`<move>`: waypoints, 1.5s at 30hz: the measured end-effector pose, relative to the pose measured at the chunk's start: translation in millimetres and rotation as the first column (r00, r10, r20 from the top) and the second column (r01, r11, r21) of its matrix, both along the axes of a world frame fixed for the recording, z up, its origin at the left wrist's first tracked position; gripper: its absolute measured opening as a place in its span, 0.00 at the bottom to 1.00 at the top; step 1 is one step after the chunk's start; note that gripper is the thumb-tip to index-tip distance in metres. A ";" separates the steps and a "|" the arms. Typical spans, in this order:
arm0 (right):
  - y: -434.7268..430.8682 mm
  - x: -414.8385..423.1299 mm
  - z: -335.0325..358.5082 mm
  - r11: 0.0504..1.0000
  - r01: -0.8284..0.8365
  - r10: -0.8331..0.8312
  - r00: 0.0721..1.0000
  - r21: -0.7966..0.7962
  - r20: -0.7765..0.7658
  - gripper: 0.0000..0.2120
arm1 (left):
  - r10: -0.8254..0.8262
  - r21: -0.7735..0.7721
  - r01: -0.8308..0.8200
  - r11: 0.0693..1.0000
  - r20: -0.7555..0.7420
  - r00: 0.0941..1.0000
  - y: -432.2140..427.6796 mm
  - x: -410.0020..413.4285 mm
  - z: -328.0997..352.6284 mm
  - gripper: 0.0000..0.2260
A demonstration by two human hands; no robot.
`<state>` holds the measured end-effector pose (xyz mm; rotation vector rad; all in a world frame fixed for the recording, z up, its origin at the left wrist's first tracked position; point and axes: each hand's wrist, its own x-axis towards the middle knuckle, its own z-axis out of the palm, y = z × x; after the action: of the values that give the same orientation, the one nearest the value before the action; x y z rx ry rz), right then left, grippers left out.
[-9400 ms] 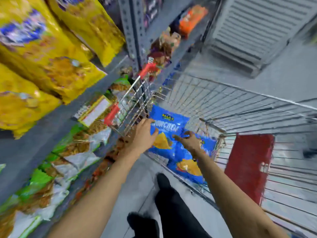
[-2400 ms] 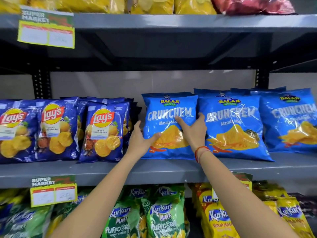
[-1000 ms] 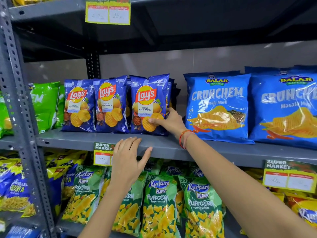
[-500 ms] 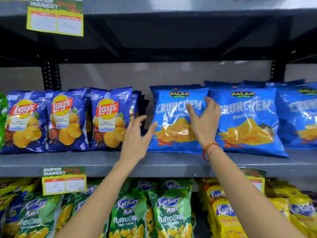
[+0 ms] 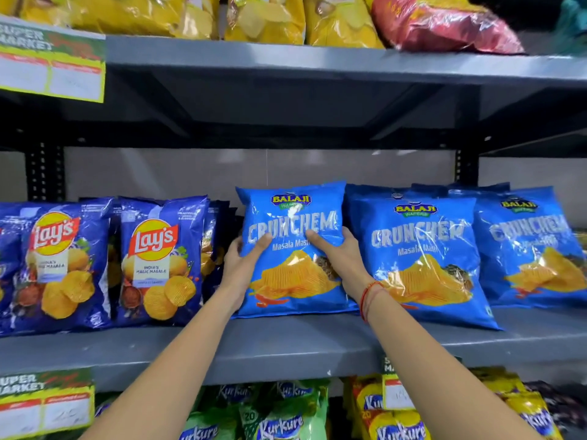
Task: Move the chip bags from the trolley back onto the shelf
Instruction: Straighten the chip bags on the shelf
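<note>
Standing upright at the centre of the frame, a light blue Crunchem chip bag (image 5: 293,249) is held on the grey middle shelf (image 5: 286,344) between two bare hands. The left hand (image 5: 243,262) is wrapped round the bag's left edge, thumb laid across the front just under the lettering and fingers hidden behind the pack. The right hand (image 5: 336,252) is closed on the bag's right edge in the same manner, thumb on the front, and a red thread bracelet (image 5: 368,295) is worn at its wrist. The bag's bottom edge appears to rest on the shelf surface. Just right of it, a second Crunchem bag (image 5: 422,258) is seen leaning back, touching or nearly touching the held one, and a third Crunchem bag (image 5: 527,246) is placed further toward the right edge. To the left, dark blue Lay's bags (image 5: 155,258) are lined up in a row, with a narrow gap between them and the held bag. On the upper shelf (image 5: 317,63), yellow bags (image 5: 263,17) and a red bag (image 5: 444,23) are stacked. Below, green Kurkure bags (image 5: 279,414) are shown at the bottom centre. A price label (image 5: 47,401) is fixed to the middle shelf's front edge at lower left.
</note>
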<state>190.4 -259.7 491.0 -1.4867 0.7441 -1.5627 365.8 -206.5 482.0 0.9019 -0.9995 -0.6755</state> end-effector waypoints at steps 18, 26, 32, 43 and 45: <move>38.2 -6.2 -6.2 0.840 0.414 -0.485 0.863 -0.350 -0.142 0.41 | 0.325 -0.194 -0.290 0.937 0.186 0.927 10.1 -16.6 -9.1 0.35; 65.4 -98.2 40.5 0.609 0.611 -0.678 0.732 -0.505 0.067 0.30 | 0.586 -0.624 -0.266 0.734 0.385 0.713 18.7 -97.6 14.3 0.21; 40.0 -177.1 20.3 0.612 0.750 -0.790 0.594 -0.252 -0.153 0.40 | 0.169 -0.216 -0.052 0.975 0.567 0.806 -9.4 -189.5 23.1 0.30; -5.8 -206.7 -22.2 0.936 0.282 -0.273 0.960 0.213 -0.069 0.48 | -0.094 0.191 0.042 0.981 0.274 0.957 -42.9 -206.5 1.8 0.44; -6.9 -207.4 -18.1 0.949 0.276 -0.272 0.961 0.150 -0.052 0.43 | -0.077 0.165 0.037 0.986 0.241 0.967 -42.3 -209.2 1.2 0.45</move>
<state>-17.0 -266.5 472.9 -1.3368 1.1047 -1.6447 156.6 -248.8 483.3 1.1208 -1.2094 -0.7112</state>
